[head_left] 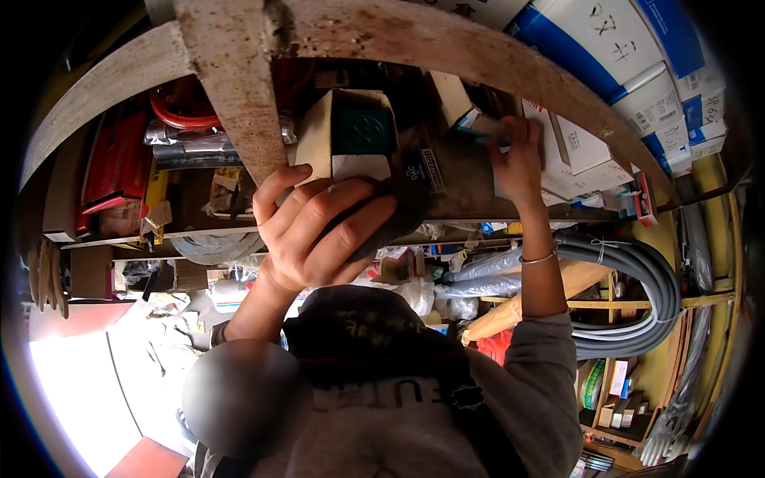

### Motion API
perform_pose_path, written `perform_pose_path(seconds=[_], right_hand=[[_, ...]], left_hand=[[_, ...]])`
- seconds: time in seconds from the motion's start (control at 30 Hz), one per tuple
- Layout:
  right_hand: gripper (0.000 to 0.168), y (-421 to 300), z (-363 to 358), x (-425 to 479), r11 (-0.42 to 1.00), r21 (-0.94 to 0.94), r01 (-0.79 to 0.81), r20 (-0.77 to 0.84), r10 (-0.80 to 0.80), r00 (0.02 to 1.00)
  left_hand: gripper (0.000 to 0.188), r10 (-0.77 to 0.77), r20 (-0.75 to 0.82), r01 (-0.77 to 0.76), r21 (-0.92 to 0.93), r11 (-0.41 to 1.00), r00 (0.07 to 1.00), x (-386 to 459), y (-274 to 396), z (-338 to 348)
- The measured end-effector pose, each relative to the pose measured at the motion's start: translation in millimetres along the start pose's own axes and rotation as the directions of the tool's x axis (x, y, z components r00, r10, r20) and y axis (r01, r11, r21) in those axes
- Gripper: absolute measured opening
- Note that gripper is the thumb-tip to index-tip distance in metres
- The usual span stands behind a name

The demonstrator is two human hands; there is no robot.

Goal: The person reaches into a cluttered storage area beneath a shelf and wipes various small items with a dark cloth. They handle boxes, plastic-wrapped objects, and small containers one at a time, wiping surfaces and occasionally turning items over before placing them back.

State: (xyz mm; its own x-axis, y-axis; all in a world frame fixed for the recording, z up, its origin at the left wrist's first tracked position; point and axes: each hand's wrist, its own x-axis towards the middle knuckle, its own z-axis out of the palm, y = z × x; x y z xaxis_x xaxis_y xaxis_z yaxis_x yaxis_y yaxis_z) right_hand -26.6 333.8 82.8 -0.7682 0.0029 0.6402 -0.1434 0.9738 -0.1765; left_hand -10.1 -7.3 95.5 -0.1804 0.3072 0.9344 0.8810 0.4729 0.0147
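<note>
In the head view, my left hand [317, 233] is raised with its fingers curled around a dark fuzzy item [397, 209], whose kind I cannot tell. Just beyond it, an open cardboard box [314, 140] on the shelf holds a dark green item [364, 130]. Further right, my right hand [520, 158], with a bangle on the wrist, reaches onto the same shelf. Its fingertips are at the end of a small carton with a teal edge [475, 122]; whether they grip it is unclear. White cartons with red print [574, 149] stand right beside this hand.
A worn shelf frame [230, 77] crosses in front of the shelf. Red boxes [116, 167] and a red hose [179, 113] lie at left. Blue and white cartons [603, 42] are stacked at upper right. Coiled grey pipe [654, 287] hangs at right; work gloves [48, 278] hang at far left.
</note>
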Motion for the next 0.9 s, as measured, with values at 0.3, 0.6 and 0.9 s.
perform_pose_path(seconds=[0.3, 0.6, 0.9], right_hand=[[0.044, -11.2, 21.9, 2.2, 0.996, -0.038, -0.079, -0.077, 0.076, 0.994], [0.047, -28.4, 34.0, -1.2, 0.971, -0.171, -0.170, -0.155, 0.143, 0.977], [0.037, -2.1, 36.1, 6.0, 0.996, 0.020, -0.092, -0.320, 0.093, 0.943]], left_hand=[[0.028, -0.017, -0.002, 0.017, 0.020, 1.000, 1.000, 5.0, 6.7, -5.2], [0.025, 0.001, -0.033, 0.002, 0.105, 0.994, 0.999, 4.8, -3.3, 4.3], [0.020, 0.002, -0.065, 0.007, 0.128, 0.992, 0.998, 9.4, -4.1, 7.1]])
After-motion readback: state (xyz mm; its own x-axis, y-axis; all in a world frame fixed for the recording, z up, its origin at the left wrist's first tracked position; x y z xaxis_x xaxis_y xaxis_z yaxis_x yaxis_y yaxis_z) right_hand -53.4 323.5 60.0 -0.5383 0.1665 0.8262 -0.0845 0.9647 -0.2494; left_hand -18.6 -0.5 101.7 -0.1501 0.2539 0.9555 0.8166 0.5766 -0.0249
